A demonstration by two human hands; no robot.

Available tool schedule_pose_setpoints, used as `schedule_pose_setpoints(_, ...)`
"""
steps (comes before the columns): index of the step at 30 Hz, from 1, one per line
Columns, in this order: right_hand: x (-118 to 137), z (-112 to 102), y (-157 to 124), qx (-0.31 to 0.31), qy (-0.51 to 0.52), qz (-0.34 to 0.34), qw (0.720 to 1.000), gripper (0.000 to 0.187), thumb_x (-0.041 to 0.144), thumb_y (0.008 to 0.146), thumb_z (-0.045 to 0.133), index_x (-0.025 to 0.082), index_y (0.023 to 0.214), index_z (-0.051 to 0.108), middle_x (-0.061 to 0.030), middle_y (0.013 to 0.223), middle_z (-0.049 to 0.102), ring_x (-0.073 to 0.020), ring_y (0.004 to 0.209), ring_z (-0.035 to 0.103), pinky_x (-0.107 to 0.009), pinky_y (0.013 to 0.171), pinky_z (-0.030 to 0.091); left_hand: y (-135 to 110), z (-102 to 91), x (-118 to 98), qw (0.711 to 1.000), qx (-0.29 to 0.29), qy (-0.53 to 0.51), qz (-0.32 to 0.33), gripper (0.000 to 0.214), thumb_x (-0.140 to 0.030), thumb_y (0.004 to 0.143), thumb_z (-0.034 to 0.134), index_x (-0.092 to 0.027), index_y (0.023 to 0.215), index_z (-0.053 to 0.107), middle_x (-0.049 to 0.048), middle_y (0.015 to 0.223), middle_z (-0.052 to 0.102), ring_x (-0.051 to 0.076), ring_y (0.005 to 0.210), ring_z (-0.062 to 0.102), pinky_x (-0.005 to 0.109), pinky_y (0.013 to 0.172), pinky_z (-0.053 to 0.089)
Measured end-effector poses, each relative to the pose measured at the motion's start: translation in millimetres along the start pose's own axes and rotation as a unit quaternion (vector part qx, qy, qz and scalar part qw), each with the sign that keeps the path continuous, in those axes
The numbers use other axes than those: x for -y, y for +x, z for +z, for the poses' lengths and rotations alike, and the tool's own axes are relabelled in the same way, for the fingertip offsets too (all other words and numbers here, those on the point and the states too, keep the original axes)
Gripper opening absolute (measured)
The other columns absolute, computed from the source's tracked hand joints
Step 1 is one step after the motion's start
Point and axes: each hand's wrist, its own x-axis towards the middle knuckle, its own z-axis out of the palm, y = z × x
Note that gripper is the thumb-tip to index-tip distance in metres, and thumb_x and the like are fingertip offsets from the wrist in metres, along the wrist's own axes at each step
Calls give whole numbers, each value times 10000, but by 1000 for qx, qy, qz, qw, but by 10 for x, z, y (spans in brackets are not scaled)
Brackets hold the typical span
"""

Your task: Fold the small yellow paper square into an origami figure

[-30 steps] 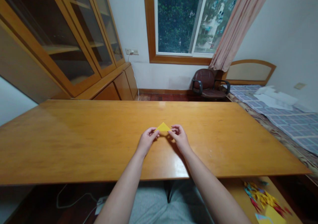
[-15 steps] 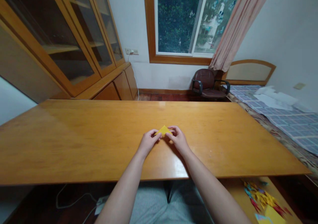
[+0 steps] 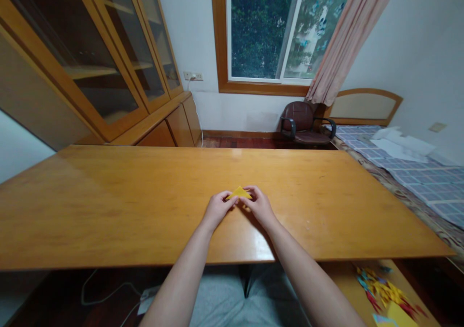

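A small piece of yellow paper (image 3: 239, 192), folded to a triangle with its point facing away from me, is held just above the wooden table (image 3: 126, 206). My left hand (image 3: 218, 208) pinches its left corner, the thumb lying along the lower edge. On the opposite corner my right hand (image 3: 259, 204) has a similar pinch, with fingers behind and thumb in front. Both thumbs nearly meet at the middle of the paper's near edge. The fingertips behind the paper are partly hidden.
Below the table's right front edge, an open drawer (image 3: 340, 278) holds folded paper pieces (image 3: 384, 288) in yellow, red and blue, and yellow sheets (image 3: 400, 315). A glass-door cabinet (image 3: 145, 109) stands at left. Beyond the table are an office chair (image 3: 300, 119) and a bed (image 3: 398, 153).
My thumbs have drawn closer together along the near edge of the paper. The paper's point sits slightly lower and the triangle looks a little flatter.
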Motion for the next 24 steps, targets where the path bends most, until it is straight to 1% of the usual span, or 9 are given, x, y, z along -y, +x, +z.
schedule_pose_setpoints(7,5,-5,-13,-3,-3,3,1000,354,295,733,695,200,1049,564,-32,879,685,-166,727,644,-245,574,494,-12,2,-41,1000,0,8,18,279,-430,782,624,-154,753,656,7,671,622,150,647,559,224,602,400)
schedule_pose_setpoints(12,53,12,-26,-3,1,8,1000,378,298,724,698,200,1058,550,-39,898,680,-172,759,652,-234,569,487,-13,8,-32,999,-3,34,29,263,-413,780,623,-155,765,669,2,678,630,152,657,569,226,615,412)
schedule_pose_setpoints(21,53,7,-34,0,-1,6,1000,373,309,735,687,200,1063,547,-27,869,671,-160,703,636,-243,568,482,-19,-8,-13,999,-6,32,15,287,-434,786,616,-153,753,663,5,654,625,146,622,559,228,588,400)
schedule_pose_setpoints(24,57,4,-30,-3,-4,4,1000,363,310,734,690,197,1051,555,-29,865,673,-166,719,635,-244,571,480,-20,-6,-35,1000,-6,26,10,289,-439,779,623,-155,741,661,5,650,628,144,615,561,226,581,398)
